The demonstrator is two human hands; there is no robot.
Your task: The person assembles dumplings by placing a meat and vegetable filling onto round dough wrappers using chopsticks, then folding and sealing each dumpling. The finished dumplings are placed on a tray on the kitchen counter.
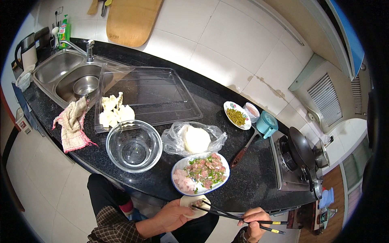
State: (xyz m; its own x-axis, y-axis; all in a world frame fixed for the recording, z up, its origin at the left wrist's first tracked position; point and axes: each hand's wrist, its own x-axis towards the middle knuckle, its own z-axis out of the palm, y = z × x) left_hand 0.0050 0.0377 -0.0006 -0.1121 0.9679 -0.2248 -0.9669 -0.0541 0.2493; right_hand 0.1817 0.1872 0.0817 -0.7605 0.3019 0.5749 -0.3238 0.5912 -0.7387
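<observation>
My left hand (170, 216) holds a round dough wrapper (194, 212) with a little meat filling (198, 203) on it, just below the counter's front edge. In my right hand (256, 223) is a pair of black chopsticks (226, 214), their tips at the filling. Right above the wrapper stands an oval plate (173, 182) with chopped meat and greens (209, 170) and a pale pink minced mass (183, 181). Behind the plate, a stack of round wrappers (197, 139) lies in a clear plastic bag (171, 139). Several folded dumplings (117, 112) sit on the left end of a clear plastic tray (152, 91).
An empty glass bowl (134, 147) stands left of the wrappers. Farther left are a cloth (73, 124) and a sink (57, 66). To the right lie a spatula (243, 152), a dish of chopped green food (233, 104), a teal container (267, 121) and a stove with a wok (301, 147).
</observation>
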